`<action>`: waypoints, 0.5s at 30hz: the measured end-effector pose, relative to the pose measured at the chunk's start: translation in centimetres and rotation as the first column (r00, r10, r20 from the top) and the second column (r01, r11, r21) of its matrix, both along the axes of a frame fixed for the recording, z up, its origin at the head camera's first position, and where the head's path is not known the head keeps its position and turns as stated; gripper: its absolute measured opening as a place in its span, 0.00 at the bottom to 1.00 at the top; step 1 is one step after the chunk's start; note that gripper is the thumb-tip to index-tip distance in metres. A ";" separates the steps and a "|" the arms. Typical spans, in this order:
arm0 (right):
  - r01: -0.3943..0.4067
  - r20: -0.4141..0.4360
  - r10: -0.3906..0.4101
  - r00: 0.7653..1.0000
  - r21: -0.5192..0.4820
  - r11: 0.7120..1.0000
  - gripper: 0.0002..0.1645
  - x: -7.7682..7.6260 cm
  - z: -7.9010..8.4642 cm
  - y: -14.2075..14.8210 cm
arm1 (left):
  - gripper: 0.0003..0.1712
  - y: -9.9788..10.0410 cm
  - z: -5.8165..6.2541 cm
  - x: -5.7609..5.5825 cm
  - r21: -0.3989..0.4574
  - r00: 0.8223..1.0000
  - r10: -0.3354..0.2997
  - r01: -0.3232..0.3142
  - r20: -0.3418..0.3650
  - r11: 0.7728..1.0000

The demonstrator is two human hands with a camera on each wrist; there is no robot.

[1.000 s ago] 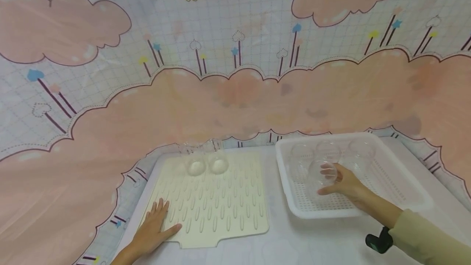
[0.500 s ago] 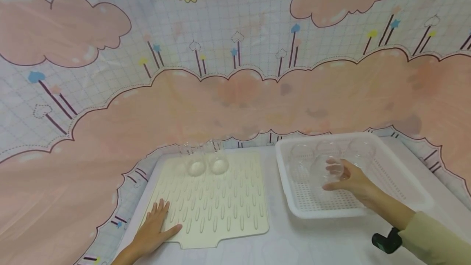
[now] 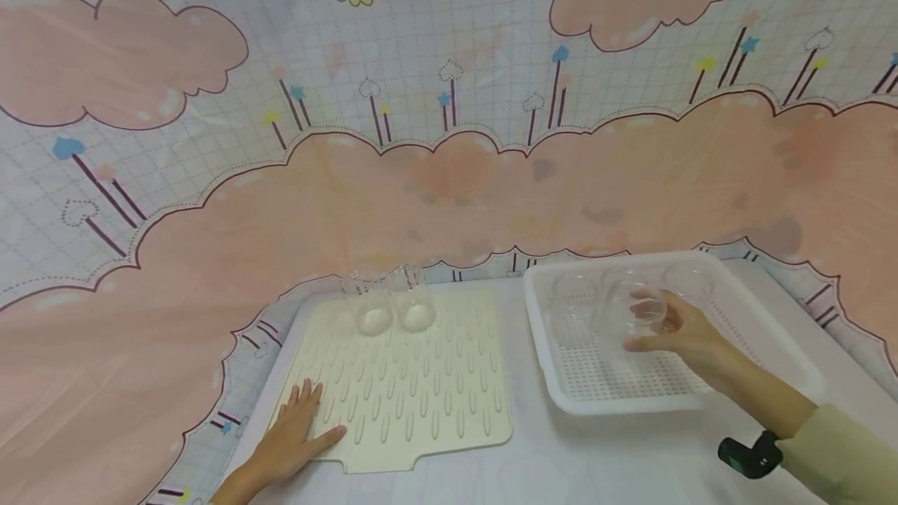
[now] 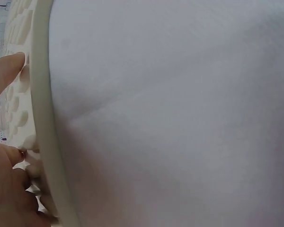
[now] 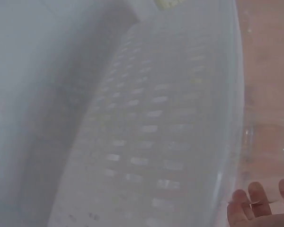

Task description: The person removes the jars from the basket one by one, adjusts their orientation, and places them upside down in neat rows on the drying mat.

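Observation:
My right hand [image 3: 691, 337] grips a clear drinking cup [image 3: 620, 318] from its right side, over the white basket [image 3: 539, 345]. In the right wrist view the fingertips [image 5: 258, 193] show against clear plastic or glass, beyond the basket's slotted wall. Fingers spread, my left hand [image 3: 298, 431] rests on the left front part of a cream ridged mat [image 3: 400, 388]. Two clear cups stand side by side at the mat's back, a left cup [image 3: 374, 318] and a right cup [image 3: 417, 315]. In the left wrist view the thumb [image 4: 12, 66] lies over the mat's edge.
More clear cups sit at the back of the basket, including a left one [image 3: 574, 298] and a right one [image 3: 691, 283]; another is partly hidden behind the held cup. A white cloth [image 3: 519, 450] covers the table. A patterned curtain [image 3: 449, 201] hangs behind.
My right hand has moved right and slightly toward the back with the cup in its grip. The left hand and the two cups on the mat have stayed in place.

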State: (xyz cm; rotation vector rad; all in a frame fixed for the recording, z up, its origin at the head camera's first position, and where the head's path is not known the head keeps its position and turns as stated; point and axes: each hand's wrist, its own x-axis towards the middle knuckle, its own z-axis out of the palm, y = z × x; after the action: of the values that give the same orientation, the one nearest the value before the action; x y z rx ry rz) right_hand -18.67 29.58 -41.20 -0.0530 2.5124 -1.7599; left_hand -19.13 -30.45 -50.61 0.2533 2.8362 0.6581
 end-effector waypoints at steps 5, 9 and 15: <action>-0.013 -0.037 0.013 0.999 0.022 1.000 0.47 0.1 1.1 0.0 | 0.58 0.1 0.5 -0.2 0.014 1.000 -0.017 0.017 -0.007 1.000; -0.016 -0.055 0.016 0.998 0.004 1.000 0.47 0.1 1.7 -0.1 | 0.57 0.8 1.8 -0.4 0.042 1.000 -0.013 0.014 -0.018 0.999; -0.025 -0.064 0.024 0.998 -0.010 1.000 0.45 0.2 2.6 -0.6 | 0.54 2.0 4.1 -0.7 0.079 0.996 -0.036 0.043 -0.079 0.996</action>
State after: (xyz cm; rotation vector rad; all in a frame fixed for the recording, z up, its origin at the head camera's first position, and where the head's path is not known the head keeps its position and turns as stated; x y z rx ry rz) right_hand -18.42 29.02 -38.59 -0.1430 2.5344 -1.7910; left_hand -19.87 -28.44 -46.54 0.3550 2.8738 0.7714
